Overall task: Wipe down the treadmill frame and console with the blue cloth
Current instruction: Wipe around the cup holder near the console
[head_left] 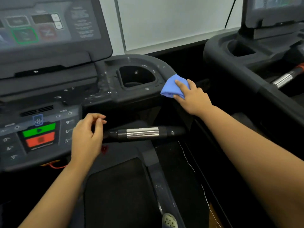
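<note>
Item: blue cloth (171, 87). Location: on the rounded right-hand corner of the treadmill frame (148, 60), just right of the cup holder (138, 76).

Hold: the right hand (192, 97) lies on top of the cloth, reaching in from the right. Its forefinger is laid out straight across the cloth's upper face and its thumb runs along the near edge. It presses the cloth down onto the frame rather than bunching it in a fist. The left half of the cloth sticks out beyond the fingertips. The right half is covered by the hand.

Appearance: light blue, soft, folded into a thick pad with rounded corners and a crease along its near-left edge.

Left hand (87, 137): raised in front of the control panel (39, 134), fingers loosely curled, thumb near the fingertips, holding nothing. It is well apart from the cloth.

Surroundings: dark console (49, 30) with a dim screen, far left. Green button (39, 130) above a red button (40, 140) on the panel. Handlebar (142, 132) with a shiny metal sleeve, just right of the left hand. Pale specks (105, 83) dot the frame left of the cup holder. A second treadmill (246, 63) stands at far right.
</note>
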`<action>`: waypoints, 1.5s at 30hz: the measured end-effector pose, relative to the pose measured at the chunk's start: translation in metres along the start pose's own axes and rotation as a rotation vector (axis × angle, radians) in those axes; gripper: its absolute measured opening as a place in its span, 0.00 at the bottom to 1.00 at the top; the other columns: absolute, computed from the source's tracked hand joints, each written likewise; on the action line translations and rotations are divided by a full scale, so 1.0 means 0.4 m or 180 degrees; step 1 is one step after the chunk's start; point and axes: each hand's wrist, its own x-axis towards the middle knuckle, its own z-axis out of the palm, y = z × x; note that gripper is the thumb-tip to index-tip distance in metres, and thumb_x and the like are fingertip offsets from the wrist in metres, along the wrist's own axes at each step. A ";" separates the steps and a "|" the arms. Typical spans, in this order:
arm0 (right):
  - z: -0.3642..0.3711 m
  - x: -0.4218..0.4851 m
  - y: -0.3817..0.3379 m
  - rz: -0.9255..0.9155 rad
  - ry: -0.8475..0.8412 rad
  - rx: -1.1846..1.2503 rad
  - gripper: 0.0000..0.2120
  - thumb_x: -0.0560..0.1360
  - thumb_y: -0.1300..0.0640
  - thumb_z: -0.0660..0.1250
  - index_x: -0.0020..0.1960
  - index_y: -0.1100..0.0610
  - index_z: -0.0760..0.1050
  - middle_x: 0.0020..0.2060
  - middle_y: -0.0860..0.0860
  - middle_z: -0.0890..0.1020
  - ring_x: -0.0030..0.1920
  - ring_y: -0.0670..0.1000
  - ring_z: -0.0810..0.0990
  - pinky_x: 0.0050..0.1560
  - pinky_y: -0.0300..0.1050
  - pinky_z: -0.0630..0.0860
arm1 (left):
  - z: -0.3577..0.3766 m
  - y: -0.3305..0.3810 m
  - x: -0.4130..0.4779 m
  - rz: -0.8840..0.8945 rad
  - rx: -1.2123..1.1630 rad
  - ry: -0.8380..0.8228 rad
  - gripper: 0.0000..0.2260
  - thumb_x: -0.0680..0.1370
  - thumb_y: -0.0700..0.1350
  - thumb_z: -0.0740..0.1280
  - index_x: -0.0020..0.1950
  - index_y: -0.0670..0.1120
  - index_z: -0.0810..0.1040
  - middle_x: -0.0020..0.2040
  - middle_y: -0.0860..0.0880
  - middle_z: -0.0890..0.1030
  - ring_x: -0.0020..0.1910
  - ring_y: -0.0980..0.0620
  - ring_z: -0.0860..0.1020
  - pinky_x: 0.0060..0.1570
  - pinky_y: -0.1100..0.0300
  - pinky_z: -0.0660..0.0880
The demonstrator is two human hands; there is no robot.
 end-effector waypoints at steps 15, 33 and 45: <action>-0.009 -0.162 0.070 -0.0794 -0.0144 -0.0032 0.25 0.79 0.49 0.56 0.74 0.37 0.54 0.77 0.44 0.48 0.76 0.56 0.49 0.68 0.58 0.61 | -0.013 -0.086 0.002 -0.0172 0.2093 0.0208 0.23 0.82 0.43 0.53 0.76 0.37 0.54 0.77 0.40 0.56 0.76 0.43 0.54 0.73 0.47 0.52; 0.016 0.310 -0.035 -0.0479 -0.0355 0.0746 0.27 0.81 0.47 0.52 0.77 0.46 0.46 0.77 0.51 0.41 0.76 0.60 0.45 0.74 0.58 0.50 | -0.028 -0.084 0.007 -0.0235 0.2068 -0.0209 0.26 0.82 0.41 0.55 0.77 0.39 0.48 0.78 0.46 0.47 0.76 0.51 0.46 0.74 0.55 0.46; -0.013 0.041 0.033 -0.1005 -0.0452 0.0503 0.23 0.80 0.52 0.57 0.73 0.40 0.59 0.76 0.41 0.50 0.76 0.49 0.46 0.71 0.51 0.55 | -0.044 -0.095 0.003 -0.0085 0.2154 -0.0020 0.26 0.80 0.46 0.52 0.77 0.39 0.55 0.77 0.42 0.56 0.75 0.44 0.56 0.71 0.47 0.58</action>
